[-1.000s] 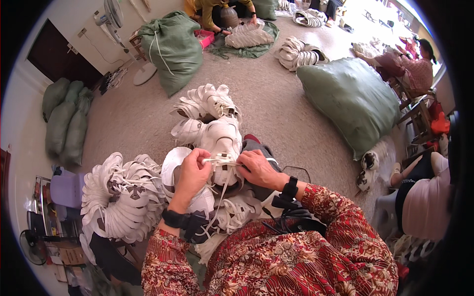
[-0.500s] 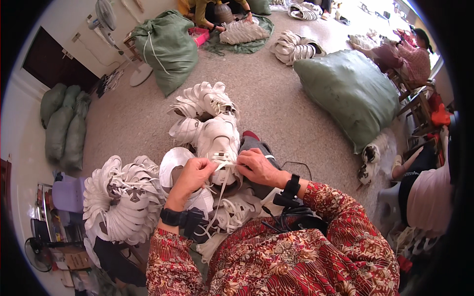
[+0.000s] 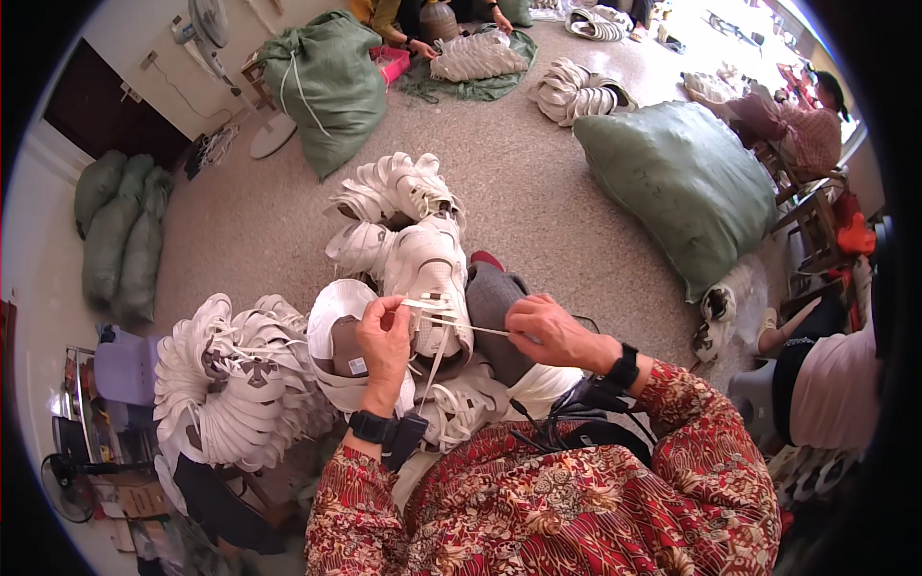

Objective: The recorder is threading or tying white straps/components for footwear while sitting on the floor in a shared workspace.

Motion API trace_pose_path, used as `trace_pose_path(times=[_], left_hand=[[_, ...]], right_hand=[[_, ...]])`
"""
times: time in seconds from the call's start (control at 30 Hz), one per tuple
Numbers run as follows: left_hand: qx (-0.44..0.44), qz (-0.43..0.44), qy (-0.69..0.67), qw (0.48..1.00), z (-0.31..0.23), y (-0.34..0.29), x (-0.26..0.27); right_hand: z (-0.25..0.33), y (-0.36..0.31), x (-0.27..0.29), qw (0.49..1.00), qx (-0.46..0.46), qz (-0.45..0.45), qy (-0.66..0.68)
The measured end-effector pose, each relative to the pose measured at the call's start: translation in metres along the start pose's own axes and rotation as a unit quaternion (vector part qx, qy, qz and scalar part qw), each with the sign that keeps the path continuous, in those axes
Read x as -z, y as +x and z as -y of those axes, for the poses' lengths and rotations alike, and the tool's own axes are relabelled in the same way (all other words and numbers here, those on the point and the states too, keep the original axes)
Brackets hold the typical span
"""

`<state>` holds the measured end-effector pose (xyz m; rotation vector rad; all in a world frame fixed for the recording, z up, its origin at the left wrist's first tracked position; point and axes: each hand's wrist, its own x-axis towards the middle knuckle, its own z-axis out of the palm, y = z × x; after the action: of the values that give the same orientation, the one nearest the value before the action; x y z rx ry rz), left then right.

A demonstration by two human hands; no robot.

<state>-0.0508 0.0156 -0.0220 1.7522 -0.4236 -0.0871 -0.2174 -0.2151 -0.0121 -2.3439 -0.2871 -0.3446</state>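
A white shoe upper point(image 3: 423, 264) with a partly laced front lies before me, its toe pointing away. My right hand point(image 3: 552, 331) pinches a white shoelace point(image 3: 483, 330) and holds it taut out to the right of the eyelets. At the left of the lacing, my left hand point(image 3: 386, 336) is closed with thumb and finger on a lace end by the eyelets. Another stretch of lace hangs down from the shoe toward my lap. Beside my left hand is an upper with a brown lining point(image 3: 348, 348). More laced uppers point(image 3: 456, 413) lie close to my lap.
A curved stack of nested white uppers point(image 3: 235, 384) stands at my left, another point(image 3: 394, 187) beyond the shoe. Large green sacks point(image 3: 682, 182) rest on the floor right and far left. A standing fan point(image 3: 274, 134) is at the back. Other people sit working at the right and far side.
My right hand has moved right and slightly down, drawing the lace out taut. My left hand has turned more upright near the eyelets. The far co-worker's hands have shifted.
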Motion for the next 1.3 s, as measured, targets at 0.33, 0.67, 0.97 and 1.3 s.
trace_pose_path(times=[0.33, 0.67, 0.97, 1.3], left_hand=[[-0.185, 0.049, 0.279, 0.941, -0.014, -0.018, 0.0], [-0.138, 0.063, 0.271, 0.951, -0.026, -0.037, 0.005], [0.267, 0.004, -0.187, 0.945, -0.045, -0.109, 0.004], [0.338, -0.033, -0.404, 0.849, -0.017, -0.085, -0.02]], right_hand=[[-0.011, -0.045, 0.023, 0.993, -0.068, 0.055, -0.073], [0.01, 0.043, -0.046, 0.99, -0.015, -0.056, 0.125], [0.007, 0.08, -0.068, 0.995, -0.069, -0.041, 0.062], [0.014, 0.097, -0.054, 0.99, 0.097, -0.055, -0.088]])
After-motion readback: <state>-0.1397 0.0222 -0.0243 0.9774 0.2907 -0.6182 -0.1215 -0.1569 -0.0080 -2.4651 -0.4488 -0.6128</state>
